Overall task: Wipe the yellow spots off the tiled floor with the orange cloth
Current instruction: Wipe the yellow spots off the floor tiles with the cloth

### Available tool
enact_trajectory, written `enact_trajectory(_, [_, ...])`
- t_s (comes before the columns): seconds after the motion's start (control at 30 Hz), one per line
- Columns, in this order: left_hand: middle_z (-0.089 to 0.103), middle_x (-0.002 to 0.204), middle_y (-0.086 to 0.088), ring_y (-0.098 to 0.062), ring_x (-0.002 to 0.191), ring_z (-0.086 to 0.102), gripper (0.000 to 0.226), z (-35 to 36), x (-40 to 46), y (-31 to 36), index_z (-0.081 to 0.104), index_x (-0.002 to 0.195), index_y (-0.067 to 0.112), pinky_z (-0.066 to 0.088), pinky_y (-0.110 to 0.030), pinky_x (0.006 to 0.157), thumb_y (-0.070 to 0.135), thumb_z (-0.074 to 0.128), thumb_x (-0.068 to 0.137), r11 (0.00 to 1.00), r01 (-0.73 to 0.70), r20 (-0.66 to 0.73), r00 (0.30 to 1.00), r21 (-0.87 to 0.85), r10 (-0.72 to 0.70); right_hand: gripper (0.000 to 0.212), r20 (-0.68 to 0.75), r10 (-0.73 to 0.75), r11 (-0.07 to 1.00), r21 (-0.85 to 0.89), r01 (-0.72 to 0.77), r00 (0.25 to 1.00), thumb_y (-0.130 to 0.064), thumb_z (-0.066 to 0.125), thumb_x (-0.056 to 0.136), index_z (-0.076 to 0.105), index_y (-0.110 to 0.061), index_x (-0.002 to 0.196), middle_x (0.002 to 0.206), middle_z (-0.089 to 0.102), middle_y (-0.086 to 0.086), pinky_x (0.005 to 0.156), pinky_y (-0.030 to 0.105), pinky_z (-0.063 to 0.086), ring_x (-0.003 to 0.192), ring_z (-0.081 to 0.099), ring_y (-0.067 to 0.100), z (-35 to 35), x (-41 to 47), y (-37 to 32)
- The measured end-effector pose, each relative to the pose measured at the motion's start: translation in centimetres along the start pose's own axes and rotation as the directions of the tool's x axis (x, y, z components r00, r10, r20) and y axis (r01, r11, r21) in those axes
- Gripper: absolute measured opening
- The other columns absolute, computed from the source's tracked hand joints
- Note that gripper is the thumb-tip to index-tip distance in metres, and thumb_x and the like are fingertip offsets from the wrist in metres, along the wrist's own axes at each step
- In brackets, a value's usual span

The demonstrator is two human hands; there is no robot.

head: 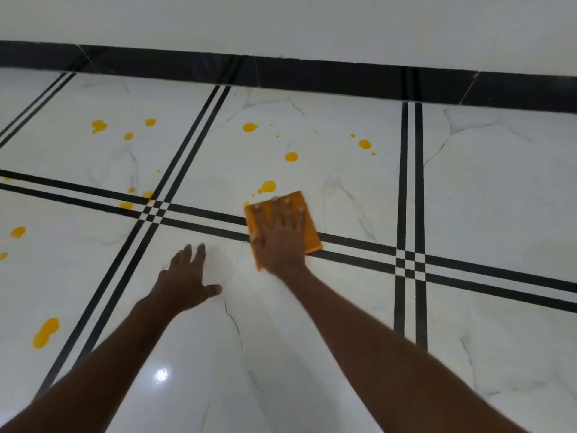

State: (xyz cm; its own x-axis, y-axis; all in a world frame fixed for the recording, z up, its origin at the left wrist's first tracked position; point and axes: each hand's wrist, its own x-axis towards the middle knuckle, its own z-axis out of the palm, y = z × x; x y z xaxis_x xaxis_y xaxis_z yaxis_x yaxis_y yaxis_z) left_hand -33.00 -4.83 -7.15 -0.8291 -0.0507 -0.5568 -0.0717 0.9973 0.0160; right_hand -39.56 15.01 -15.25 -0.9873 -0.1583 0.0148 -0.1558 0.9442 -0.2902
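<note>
Pressing flat, fingers spread, right hand (281,232) on orange cloth (307,220) beside yellow spots (268,186); left hand (187,276) open, seemingly hovering.

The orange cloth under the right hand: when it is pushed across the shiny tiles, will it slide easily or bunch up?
The orange cloth lies flat and folded under the right hand, so it probably slides as one pad. The tiled floor looks glossy, with a bright reflection, so it likely offers little grip. The uncovered far corner may flop or curl, since the cloth looks thin.
</note>
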Motion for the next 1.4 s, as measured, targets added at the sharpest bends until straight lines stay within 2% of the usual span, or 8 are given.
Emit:
enact_trajectory(0.1, [-0.017, 0.164, -0.018, -0.037, 0.153, -0.006, 0.126, 1.1, 0.0, -1.2, -0.016, 0.157, 0.015, 0.024, -0.057, 0.117, 0.065, 0.069, 0.077, 0.996, -0.034, -0.022, 0.999, 0.085, 0.036, 0.069, 0.057, -0.121, 0.993, -0.001, 0.121, 0.991, -0.052, 0.038, 0.098, 0.025, -0.032, 0.163, 0.172, 0.019, 0.009, 0.125, 0.063, 0.010, 0.160, 0.011, 0.037, -0.8, -5.6, 2.6])
enact_trajectory(0.27, [-0.025, 0.162, -0.018, -0.037, 0.152, -0.014, 0.143, 1.2, 2.1, -1.8, -0.021, 0.155, 0.016, 0.019, -0.054, 0.119, 0.075, 0.073, 0.064, 0.985, -0.136, -0.029, 0.990, 0.107, 0.140, 0.072, -0.034, 0.322, 0.935, -0.146, -0.323, 0.946, -0.058, 0.018, 0.103, 0.021, -0.022, 0.164, 0.170, 0.022, 0.018, 0.123, 0.067, 0.016, 0.155, 0.021, 0.046, -5.3, -7.4, 19.6])
enact_trajectory(0.37, [-0.028, 0.161, -0.016, -0.035, 0.152, -0.016, 0.155, 0.7, 4.1, -2.2, -0.023, 0.155, 0.019, 0.015, -0.054, 0.120, 0.080, 0.075, 0.051, 0.984, -0.151, -0.018, 0.988, 0.092, 0.153, 0.071, -0.110, 0.501, 0.852, -0.111, -0.512, 0.858, -0.054, 0.024, 0.100, 0.024, -0.021, 0.163, 0.167, 0.025, 0.024, 0.122, 0.071, 0.014, 0.153, 0.021, 0.050, -5.1, -3.5, 18.5])
enact_trajectory(0.57, [-0.026, 0.162, -0.018, -0.036, 0.150, -0.020, 0.159, -1.5, 6.8, -3.0, -0.023, 0.154, 0.017, 0.011, -0.056, 0.120, 0.078, 0.078, 0.049, 0.978, -0.175, -0.097, 0.978, 0.118, 0.186, 0.071, -0.057, 0.053, 0.995, -0.077, -0.057, 0.997, -0.050, 0.037, 0.097, 0.025, -0.028, 0.163, 0.170, 0.020, 0.019, 0.124, 0.068, 0.006, 0.157, 0.014, 0.047, 0.1, 1.7, 2.3])
enact_trajectory(0.7, [-0.037, 0.157, -0.015, -0.036, 0.148, -0.026, 0.162, -3.6, 9.7, -3.3, -0.027, 0.153, 0.017, 0.006, -0.059, 0.121, 0.079, 0.079, 0.046, 0.965, -0.223, -0.064, 0.970, 0.137, 0.233, 0.070, 0.047, -0.118, 0.988, -0.098, 0.123, 0.992, -0.056, 0.037, 0.098, 0.022, -0.035, 0.163, 0.173, 0.017, 0.009, 0.126, 0.063, 0.009, 0.160, 0.009, 0.036, -0.1, -3.4, 3.3])
enact_trajectory(0.97, [-0.029, 0.159, -0.021, -0.040, 0.150, -0.018, 0.154, -3.3, 11.4, -3.2, -0.022, 0.155, 0.013, 0.005, -0.056, 0.121, 0.069, 0.082, 0.056, 0.939, -0.269, -0.027, 0.959, 0.215, 0.281, 0.074, -0.078, 0.414, 0.892, -0.165, -0.422, 0.907, -0.056, 0.021, 0.097, 0.025, -0.022, 0.163, 0.165, 0.027, 0.027, 0.119, 0.072, 0.019, 0.150, 0.026, 0.053, -3.3, 6.1, 13.3])
enact_trajectory(1.23, [-0.019, 0.165, -0.014, -0.036, 0.153, -0.007, 0.149, -6.0, 8.4, -3.0, -0.018, 0.156, 0.018, 0.017, -0.057, 0.119, 0.064, 0.083, 0.058, 0.967, -0.192, -0.054, 0.978, 0.167, 0.203, 0.076, 0.200, 0.016, 0.971, -0.238, 0.033, 0.980, -0.057, 0.034, 0.098, 0.017, -0.026, 0.165, 0.171, 0.014, 0.018, 0.116, 0.071, 0.029, 0.155, 0.020, 0.047, -1.5, 2.6, 1.8])
enact_trajectory(1.4, [-0.012, 0.164, -0.016, -0.041, 0.152, 0.005, 0.158, -5.0, 9.8, -3.2, -0.009, 0.158, 0.016, 0.027, -0.060, 0.115, 0.067, 0.087, 0.044, 0.962, -0.232, -0.073, 0.967, 0.147, 0.245, 0.082, 0.098, 0.382, 0.915, -0.182, -0.361, 0.919, -0.068, 0.022, 0.095, 0.031, -0.021, 0.162, 0.166, 0.030, 0.023, 0.117, 0.069, 0.026, 0.149, 0.031, 0.051, -4.3, 2.2, 12.1])
